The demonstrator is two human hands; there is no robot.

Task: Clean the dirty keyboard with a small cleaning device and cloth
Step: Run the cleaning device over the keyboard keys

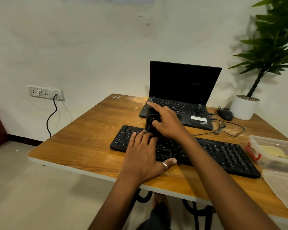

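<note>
Black keyboard (223,155) lies across the wooden table (90,138) right in front of me, slanting away to my right. My left hand (143,155) is flat on its left half: fingers straight and close together on the keys, thumb with a ring on the front edge. My right hand (166,123) reaches over it, fingers curled tight round the small black device (150,121), and I hold it almost upright above the top-left keys. Its lower end is down by my left fingertips; whether it touches the keys I cannot tell.

Just behind the keyboard is the open laptop (183,83), screen dark. Right of that, a mouse (225,114), its wire (223,128) looped on the table, and a white pot (243,108) with a green plant. A clear plastic box (273,151) sits at the keyboard's right end. Over on the left wall, a socket (45,92) with a cable hanging down.
</note>
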